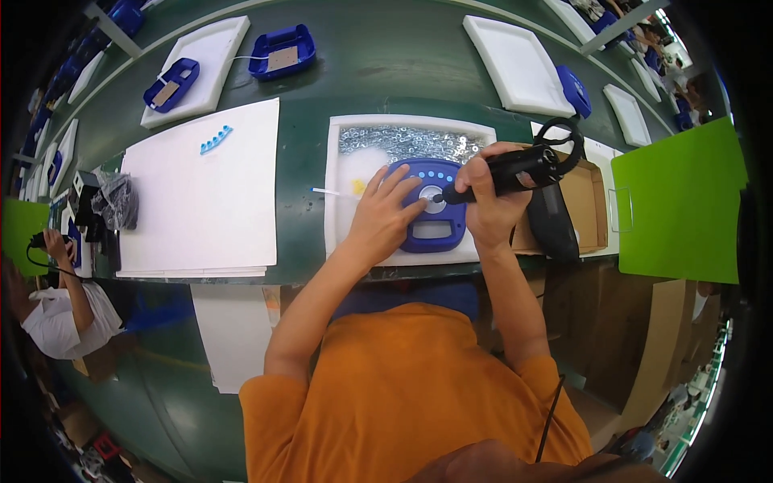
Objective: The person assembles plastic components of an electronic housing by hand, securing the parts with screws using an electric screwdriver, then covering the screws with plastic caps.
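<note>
A blue plastic housing [448, 169] with light-blue buttons, a round centre and a handle cutout rests on a white foam tray [342, 217]. My left hand [385, 211] lies over its left side, fingers spread and touching it, thumb near the round centre. My right hand [493, 197] is wrapped round a black electric screwdriver [515, 171], held tilted. The screwdriver's tip reaches the housing's centre, close to my left fingertips; whether it sits on a screw is too small to tell. Many small shiny metal parts [403, 143] fill the tray's far end.
A white sheet [201, 193] with a light-blue button strip [216, 140] lies left. A cardboard box [581, 201] and black pouch [553, 221] sit right, before a green panel [680, 201]. Blue shells [282, 52] and foam trays [515, 64] stand beyond. A co-worker [68, 318] works at far left.
</note>
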{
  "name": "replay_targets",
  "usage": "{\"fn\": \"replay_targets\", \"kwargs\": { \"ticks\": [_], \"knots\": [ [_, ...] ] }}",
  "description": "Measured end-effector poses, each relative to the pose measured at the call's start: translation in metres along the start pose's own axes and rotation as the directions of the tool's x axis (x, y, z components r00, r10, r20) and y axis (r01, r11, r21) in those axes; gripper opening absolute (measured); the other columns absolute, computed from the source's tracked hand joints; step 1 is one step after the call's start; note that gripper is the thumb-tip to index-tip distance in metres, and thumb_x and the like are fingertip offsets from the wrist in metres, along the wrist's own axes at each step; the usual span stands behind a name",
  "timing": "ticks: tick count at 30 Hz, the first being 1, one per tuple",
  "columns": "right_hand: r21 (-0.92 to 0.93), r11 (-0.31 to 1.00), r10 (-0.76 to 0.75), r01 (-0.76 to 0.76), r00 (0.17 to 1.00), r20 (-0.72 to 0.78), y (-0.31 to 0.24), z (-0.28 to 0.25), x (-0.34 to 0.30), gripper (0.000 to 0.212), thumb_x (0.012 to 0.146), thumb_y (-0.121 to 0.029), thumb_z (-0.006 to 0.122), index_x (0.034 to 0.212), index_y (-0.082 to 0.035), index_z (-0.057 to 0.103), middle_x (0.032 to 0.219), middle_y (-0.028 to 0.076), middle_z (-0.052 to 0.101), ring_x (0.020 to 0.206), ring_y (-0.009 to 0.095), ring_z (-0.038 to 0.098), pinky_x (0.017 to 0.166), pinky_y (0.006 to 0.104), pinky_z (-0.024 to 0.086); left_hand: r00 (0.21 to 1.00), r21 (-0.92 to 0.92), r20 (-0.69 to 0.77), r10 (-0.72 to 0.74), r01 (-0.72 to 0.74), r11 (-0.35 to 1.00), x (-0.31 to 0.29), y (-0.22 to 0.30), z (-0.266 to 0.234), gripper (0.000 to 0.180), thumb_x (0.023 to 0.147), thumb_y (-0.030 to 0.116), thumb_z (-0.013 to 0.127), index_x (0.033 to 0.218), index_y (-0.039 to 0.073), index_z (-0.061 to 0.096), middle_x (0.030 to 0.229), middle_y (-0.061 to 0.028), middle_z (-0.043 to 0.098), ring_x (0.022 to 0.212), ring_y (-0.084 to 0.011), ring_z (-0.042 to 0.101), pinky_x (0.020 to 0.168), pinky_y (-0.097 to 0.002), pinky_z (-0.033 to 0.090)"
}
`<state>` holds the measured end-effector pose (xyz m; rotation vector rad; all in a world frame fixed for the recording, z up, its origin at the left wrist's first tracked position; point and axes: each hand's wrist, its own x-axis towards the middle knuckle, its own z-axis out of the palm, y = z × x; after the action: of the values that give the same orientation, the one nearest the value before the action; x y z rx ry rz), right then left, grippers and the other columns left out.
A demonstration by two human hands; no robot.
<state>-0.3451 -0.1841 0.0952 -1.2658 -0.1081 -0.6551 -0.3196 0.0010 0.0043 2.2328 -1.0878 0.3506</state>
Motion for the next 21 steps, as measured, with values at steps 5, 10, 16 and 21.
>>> {"fn": "replay_targets", "kwargs": {
  "ticks": [5, 10, 16, 21],
  "knots": [
    [-0.07, 0.997, 0.019, -0.017, 0.999, 0.039, 0.014, 0.003, -0.001, 0.035, 0.096, -0.005, 0.093, 0.119, -0.002, 0.067, 0.096, 0.004, 0.071, 0.072, 0.013, 0.073, 0.065, 0.026, 0.059, 0.999, 0.025, -0.035, 0.031, -0.03, 0.999, -0.001, -0.002, 0.002, 0.033, 0.089, 0.004, 0.069, 0.116, 0.013, 0.085, 0.144, -0.0126, 0.069, 0.15, -0.0391, 0.058, 0.131, -0.0626, 0.038],
    [-0.127, 0.992, 0.023, -0.018, 0.999, 0.039, 0.02, 0.002, -0.004, 0.037, 0.096, -0.009, 0.095, 0.12, -0.003, 0.068, 0.096, 0.004, 0.07, 0.072, 0.011, 0.072, 0.064, 0.0242, 0.059, 0.998, 0.02, -0.056, 0.041, -0.04, 0.999, -0.001, -0.002, 0.004, 0.031, 0.09, 0.008, 0.07, 0.116, 0.013, 0.085, 0.141, -0.0124, 0.069, 0.149, -0.0382, 0.058, 0.131, -0.0622, 0.038],
    [-0.078, 0.986, 0.167, -0.149, 0.925, 0.342, 0.012, -0.008, 0.006, 0.037, 0.099, -0.004, 0.09, 0.123, -0.004, 0.062, 0.09, 0.008, 0.069, 0.075, 0.016, 0.069, 0.071, 0.0296, 0.058, 0.998, 0.04, -0.053, 0.041, -0.039, 0.998, -0.002, -0.002, 0.004, 0.029, 0.091, 0.009, 0.07, 0.115, 0.014, 0.085, 0.141, -0.0124, 0.069, 0.149, -0.0378, 0.058, 0.131, -0.0617, 0.038],
    [-0.131, 0.967, 0.243, -0.22, 0.948, 0.204, 0.014, 0.003, 0.001, 0.028, 0.099, -0.001, 0.089, 0.117, -0.004, 0.068, 0.099, 0.001, 0.07, 0.085, 0.011, 0.07, 0.074, 0.0266, 0.058, 0.997, 0.04, -0.058, 0.043, -0.041, 0.998, -0.002, -0.003, 0.007, 0.03, 0.09, 0.009, 0.07, 0.115, 0.014, 0.086, 0.14, -0.0122, 0.069, 0.149, -0.0375, 0.058, 0.131, -0.062, 0.037]
  ]
}}
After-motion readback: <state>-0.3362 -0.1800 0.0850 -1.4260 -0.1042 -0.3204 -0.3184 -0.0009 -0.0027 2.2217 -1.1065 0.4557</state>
